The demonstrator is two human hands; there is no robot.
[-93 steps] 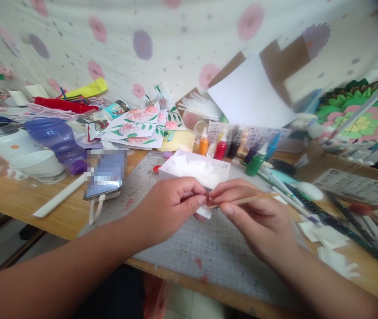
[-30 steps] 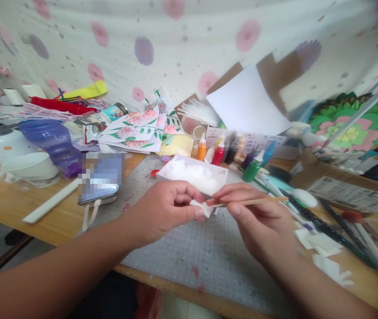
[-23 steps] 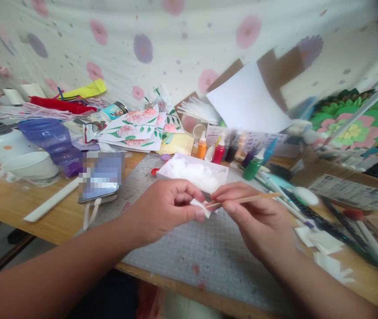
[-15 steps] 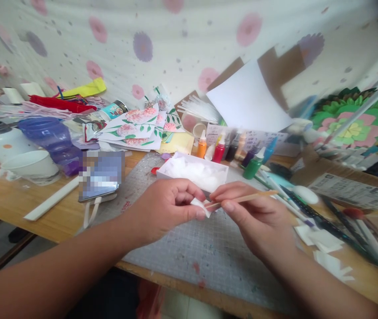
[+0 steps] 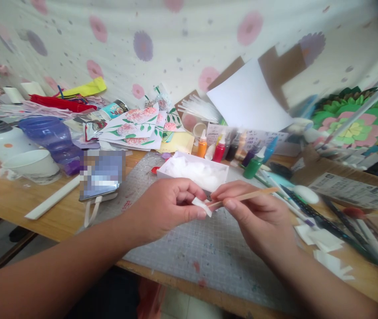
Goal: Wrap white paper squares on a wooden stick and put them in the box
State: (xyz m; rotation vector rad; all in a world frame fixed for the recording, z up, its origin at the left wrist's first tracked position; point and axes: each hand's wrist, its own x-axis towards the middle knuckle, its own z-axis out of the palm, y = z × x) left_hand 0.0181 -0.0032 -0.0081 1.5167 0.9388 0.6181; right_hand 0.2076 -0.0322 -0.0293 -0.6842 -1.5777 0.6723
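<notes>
Between the thumb and fingers of my left hand [image 5: 167, 210] is pinched a small white piece of paper [image 5: 202, 206], bent at an angle. My right hand [image 5: 258, 215] grips a thin flat wooden stick [image 5: 251, 195], whose left end meets the paper. That end is partly hidden by the paper and fingertips. Just behind both hands stands a white box [image 5: 220, 170] filled with fluffy white stuffing [image 5: 192, 170]. A grey cutting mat [image 5: 189, 266] lies beneath the hands.
Several paint bottles [image 5: 255, 164] stand behind the box. To the left are a phone [image 5: 104, 177], a white cup [image 5: 31, 166] and a purple container [image 5: 51, 141]. White paper pieces [image 5: 325, 239] lie at the right, near a cardboard box [image 5: 348, 181]. Painted flower papers [image 5: 138, 128] lie further back.
The white paper has turned slightly in my left fingers and shows a flatter strip. The wooden stick has tilted up a little at its right end. Both hands stay nearly in place.
</notes>
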